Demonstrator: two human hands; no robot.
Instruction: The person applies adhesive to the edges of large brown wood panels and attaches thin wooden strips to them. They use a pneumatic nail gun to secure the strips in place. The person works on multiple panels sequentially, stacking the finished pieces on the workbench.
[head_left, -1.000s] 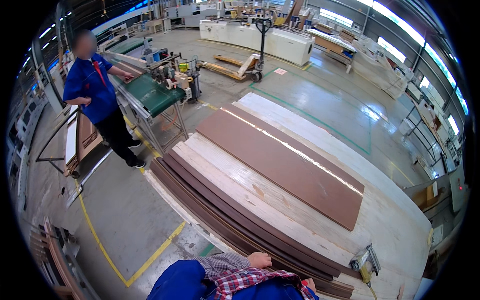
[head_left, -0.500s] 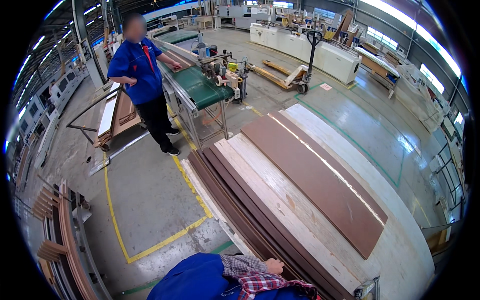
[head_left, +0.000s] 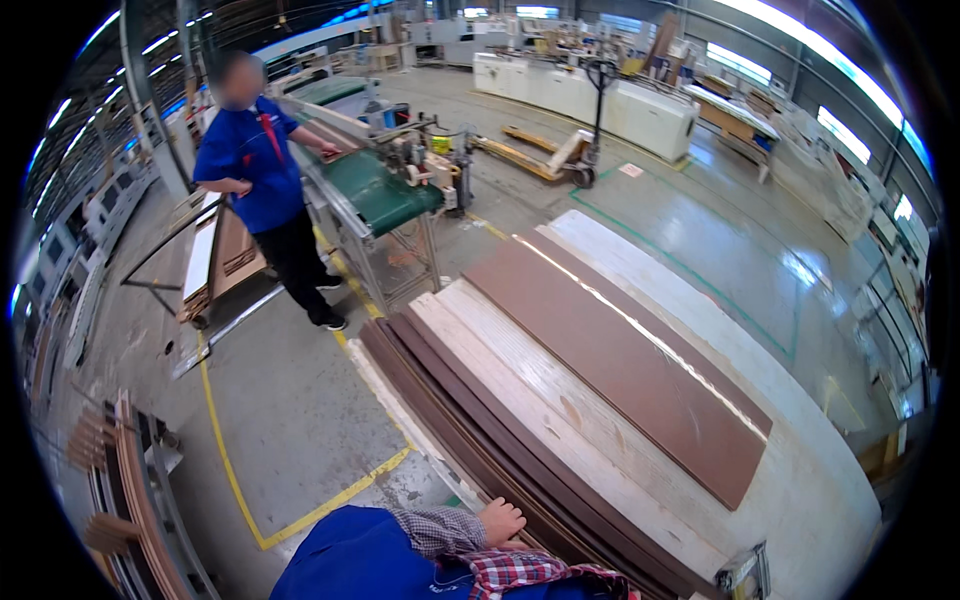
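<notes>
My left hand, in a grey checked sleeve, rests on the near-left edge of a stack of long dark brown strips. Its fingers are slightly apart and lie against the strips without wrapping round one. Red plaid cloth shows beside it at the lower edge. My right hand is out of sight. Beyond the strips, a wide brown panel lies flat on a pale, worn tabletop, with a bright streak along its length.
A person in blue stands far left, one hand on a board at a green conveyor. A pallet truck is parked behind. A rack of strips stands at lower left. A metal tool-like object lies at the table's near end.
My left hand has shifted left and slightly up along the strips, and its fingers look more spread. The whole view has turned slightly. The other person keeps the same stance.
</notes>
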